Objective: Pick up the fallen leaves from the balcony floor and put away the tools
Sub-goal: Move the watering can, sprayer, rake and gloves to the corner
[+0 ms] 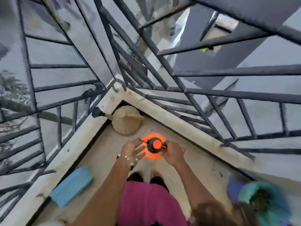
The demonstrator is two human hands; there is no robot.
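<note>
Fingers (142, 150) of left hand (132, 150) straight and spread, laid against the left side of an orange spray bottle (153, 156) at centre frame, tips near its orange nozzle (143, 140). Fingers (166, 151) of right hand (173, 153) curled round the black-and-orange trigger handle (164, 147) on the bottle's right side, gripping it. Beaded bracelet (128, 159) on the left wrist. Black pump head (154, 145) with an orange cap on top of the bottle, seen from straight above. Whether resting on the balcony floor (101, 154) or lifted off it: cannot tell from this angle.

Just above the bottle in frame, tucked into the corner of the balcony, a tan watering can (126, 119), its dark spout end (96, 112) pointing left over the pale concrete ledge (84, 132). At lower left, a light blue ribbed block (71, 185) lying tilted against the ledge and the floor. At lower right, heavily blurred, a teal pot (263, 199) with dark contents and something purple-blue (233, 187) just beside it on its left. At bottom centre, a magenta garment (149, 204) and two dark shoes (147, 178) below the bottle. Dark metal railing bars (211, 93) fanning out across the upper half of frame on both sides of the corner, grey ground far below behind them. No fallen leaves clearly discernible on the floor; small dark specks near the right ledge too small to identify.
</note>
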